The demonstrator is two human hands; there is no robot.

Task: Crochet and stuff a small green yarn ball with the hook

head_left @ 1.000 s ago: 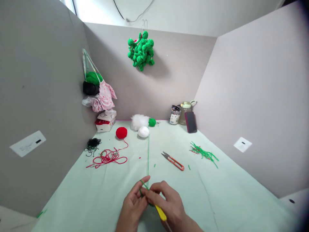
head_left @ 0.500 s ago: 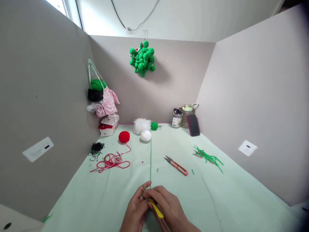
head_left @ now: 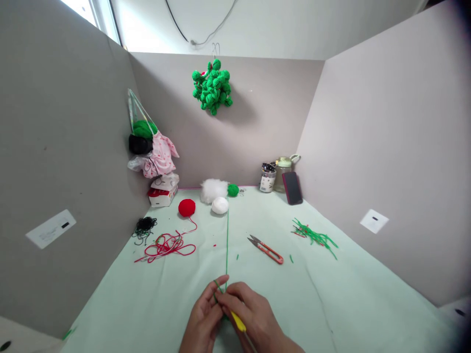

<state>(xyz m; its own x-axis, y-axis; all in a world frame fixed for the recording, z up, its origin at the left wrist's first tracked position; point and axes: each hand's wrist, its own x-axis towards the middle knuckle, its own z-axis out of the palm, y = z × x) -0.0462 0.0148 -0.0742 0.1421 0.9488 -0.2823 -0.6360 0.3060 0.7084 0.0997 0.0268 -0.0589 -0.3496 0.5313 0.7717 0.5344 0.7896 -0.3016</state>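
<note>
Both hands meet low at the table's front middle. My left hand [head_left: 201,318] pinches a small loop of green yarn [head_left: 226,240], whose strand runs straight back to a green yarn ball [head_left: 232,189]. My right hand [head_left: 257,318] is closed round a crochet hook with a yellow handle [head_left: 239,321], its tip at the loop between my fingers. Both hands rest just above the pale green table cover [head_left: 331,294].
Orange-handled snips [head_left: 265,248] lie right of the strand. Green yarn scraps [head_left: 313,236] are farther right. A red yarn ball [head_left: 186,207] and tangled red yarn [head_left: 165,245], black yarn [head_left: 144,226], white fluff [head_left: 213,189], jars [head_left: 268,177], a phone [head_left: 292,187] stand behind. Grey walls enclose three sides.
The view shifted slightly; the hands stayed together, working the hook at the green loop with small finger motions. Nothing on the table moved.
</note>
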